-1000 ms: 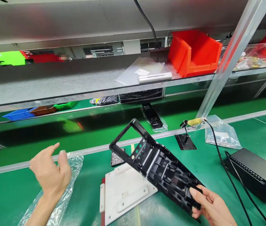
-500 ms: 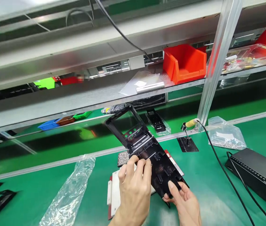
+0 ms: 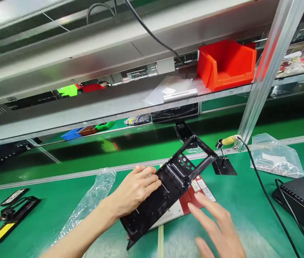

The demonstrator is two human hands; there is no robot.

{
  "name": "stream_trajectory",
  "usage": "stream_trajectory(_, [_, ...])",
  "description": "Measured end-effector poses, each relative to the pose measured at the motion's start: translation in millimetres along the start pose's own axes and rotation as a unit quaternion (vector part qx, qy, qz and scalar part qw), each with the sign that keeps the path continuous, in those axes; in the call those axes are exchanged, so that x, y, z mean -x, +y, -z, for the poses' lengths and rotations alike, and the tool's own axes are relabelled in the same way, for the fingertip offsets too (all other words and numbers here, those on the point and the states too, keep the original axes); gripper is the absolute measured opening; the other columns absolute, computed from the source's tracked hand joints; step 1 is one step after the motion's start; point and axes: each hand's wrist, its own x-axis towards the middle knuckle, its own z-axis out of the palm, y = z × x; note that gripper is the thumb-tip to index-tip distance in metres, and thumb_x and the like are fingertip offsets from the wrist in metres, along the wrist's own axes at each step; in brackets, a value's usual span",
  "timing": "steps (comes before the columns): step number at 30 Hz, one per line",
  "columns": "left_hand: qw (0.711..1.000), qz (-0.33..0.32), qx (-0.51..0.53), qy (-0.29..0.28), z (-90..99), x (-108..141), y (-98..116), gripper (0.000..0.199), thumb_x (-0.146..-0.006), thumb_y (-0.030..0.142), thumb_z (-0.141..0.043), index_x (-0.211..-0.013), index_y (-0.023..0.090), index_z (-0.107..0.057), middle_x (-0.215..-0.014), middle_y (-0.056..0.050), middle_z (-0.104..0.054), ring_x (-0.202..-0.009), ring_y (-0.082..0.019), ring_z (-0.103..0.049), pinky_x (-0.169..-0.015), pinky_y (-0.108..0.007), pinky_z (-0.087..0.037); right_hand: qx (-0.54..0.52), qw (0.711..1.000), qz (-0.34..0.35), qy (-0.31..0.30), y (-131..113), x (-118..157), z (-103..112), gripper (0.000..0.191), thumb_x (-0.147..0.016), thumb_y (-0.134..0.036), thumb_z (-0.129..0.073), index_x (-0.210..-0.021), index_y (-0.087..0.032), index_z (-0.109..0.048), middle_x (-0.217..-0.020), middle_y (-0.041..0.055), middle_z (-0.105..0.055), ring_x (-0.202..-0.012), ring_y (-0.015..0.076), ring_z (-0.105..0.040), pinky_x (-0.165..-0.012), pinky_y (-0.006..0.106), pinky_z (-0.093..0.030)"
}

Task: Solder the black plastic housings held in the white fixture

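Note:
My left hand (image 3: 138,188) grips the left long edge of a black plastic housing (image 3: 154,206), fingers curled over it. The housing is tilted, its framed window end pointing up and right, with ribs and small round holes below the window. My right hand (image 3: 218,225) is off the housing, to its lower right, fingers spread with nothing in them. Beneath the housing, partly hidden, lies a red and white fixture board (image 3: 186,200) on the green bench.
A soldering iron (image 3: 231,139) rests in its stand at right, its cable trailing forward. A black box (image 3: 302,200) and a bag of small parts (image 3: 276,156) lie beyond. Clear plastic wrap (image 3: 92,200) is at left. A red bin (image 3: 227,66) stands on the shelf above.
The housing has turned so its window end now points up-right instead of up-left. My right hand has let go of its lower end and opened. My left hand has moved to the housing's left edge.

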Motion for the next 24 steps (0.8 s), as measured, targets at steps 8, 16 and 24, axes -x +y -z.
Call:
stream_trajectory(8, [0.993,-0.047,0.082,-0.072,-49.6,-5.0,-11.2,0.018,-0.108,0.018,-0.048,-0.094,0.015,-0.059,-0.091,-0.004,-0.064,-0.104,-0.024,-0.051,-0.085,-0.042,-0.028,0.166,0.970,0.156,-0.081,51.0,-6.7,-27.3,0.043,-0.099,-0.030,-0.054,-0.138,-0.013,-0.059,-0.125,0.0131,-0.068,-0.117,0.0252,-0.062,-0.107,0.044,-0.049])
stream_trajectory(16, [0.986,-0.066,0.139,-0.056,-71.3,-2.6,-5.6,0.007,-0.103,0.014,-0.060,-0.097,0.017,-0.063,-0.084,-0.002,-0.064,-0.106,-0.023,-0.050,-0.085,-0.040,-0.028,0.104,0.982,0.086,-0.130,51.1,24.7,-30.0,0.039,-0.100,-0.028,-0.053,-0.137,-0.017,-0.058,-0.119,0.0105,-0.065,-0.110,0.0240,-0.062,-0.105,0.043,-0.050])
stream_trajectory(24, [0.985,-0.049,0.151,-0.067,-68.4,0.7,13.2,0.010,-0.105,0.013,-0.055,-0.101,0.016,-0.063,-0.090,-0.005,-0.064,-0.104,-0.024,-0.051,-0.082,-0.039,-0.031,0.114,0.980,0.076,-0.144,41.3,31.1,-14.3,0.037,-0.100,-0.029,-0.053,-0.134,-0.016,-0.060,-0.118,0.0115,-0.066,-0.109,0.0253,-0.061,-0.102,0.043,-0.050])
